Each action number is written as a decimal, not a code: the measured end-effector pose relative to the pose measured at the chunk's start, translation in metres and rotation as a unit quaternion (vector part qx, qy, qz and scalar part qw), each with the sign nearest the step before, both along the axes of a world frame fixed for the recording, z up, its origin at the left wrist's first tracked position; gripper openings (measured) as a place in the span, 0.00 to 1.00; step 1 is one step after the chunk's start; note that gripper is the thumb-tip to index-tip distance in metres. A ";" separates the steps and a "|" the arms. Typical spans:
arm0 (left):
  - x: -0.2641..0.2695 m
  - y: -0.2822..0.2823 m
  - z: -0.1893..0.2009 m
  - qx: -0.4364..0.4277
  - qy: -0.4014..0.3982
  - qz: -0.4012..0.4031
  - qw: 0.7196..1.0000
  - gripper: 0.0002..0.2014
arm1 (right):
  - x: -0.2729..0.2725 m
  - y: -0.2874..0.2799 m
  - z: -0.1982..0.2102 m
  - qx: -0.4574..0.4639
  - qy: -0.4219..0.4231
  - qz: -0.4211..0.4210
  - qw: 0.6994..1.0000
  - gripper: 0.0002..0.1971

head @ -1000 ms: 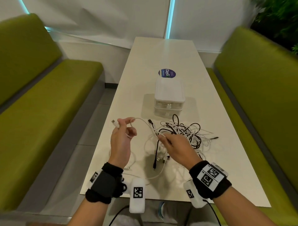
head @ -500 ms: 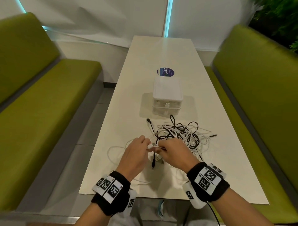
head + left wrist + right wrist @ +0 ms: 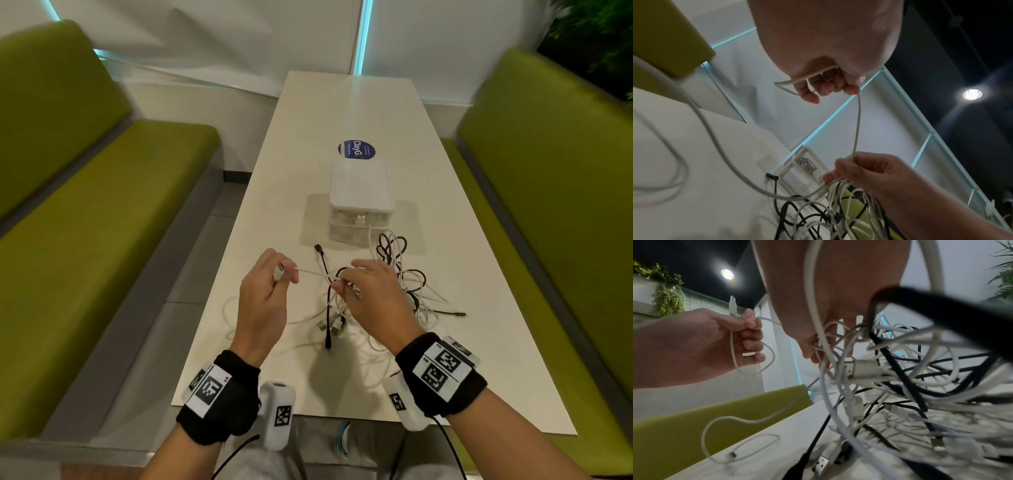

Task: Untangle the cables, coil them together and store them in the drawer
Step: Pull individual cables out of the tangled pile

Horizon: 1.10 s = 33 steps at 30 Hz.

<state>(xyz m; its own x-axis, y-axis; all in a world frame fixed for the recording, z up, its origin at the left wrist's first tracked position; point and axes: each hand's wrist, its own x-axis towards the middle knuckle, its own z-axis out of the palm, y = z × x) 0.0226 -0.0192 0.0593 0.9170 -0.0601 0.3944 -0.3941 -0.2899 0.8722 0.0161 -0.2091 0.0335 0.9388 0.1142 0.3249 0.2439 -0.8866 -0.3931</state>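
A tangle of white and black cables lies on the white table in front of a small white drawer box, whose drawers are closed. My right hand grips a bunch of these cables and holds it above the table, with plugs dangling below. My left hand pinches the plug end of one white cable, which runs taut to my right hand. The left wrist view shows that cable running from my left fingers down to my right hand. The tangle fills the right wrist view.
A round blue sticker sits on the table behind the box. Green benches flank the table on the left and right. A slack white cable loop lies near the table's left edge.
Half a second ago both hands met low at the tangle. My left hand has since moved left and up, drawing the white cable out, and my right hand has lifted the bunch.
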 end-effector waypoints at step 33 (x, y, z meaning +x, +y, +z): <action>-0.002 -0.018 -0.051 0.364 0.041 -0.118 0.923 0.21 | -0.022 0.005 -0.033 -0.136 -0.020 -0.008 0.991 0.14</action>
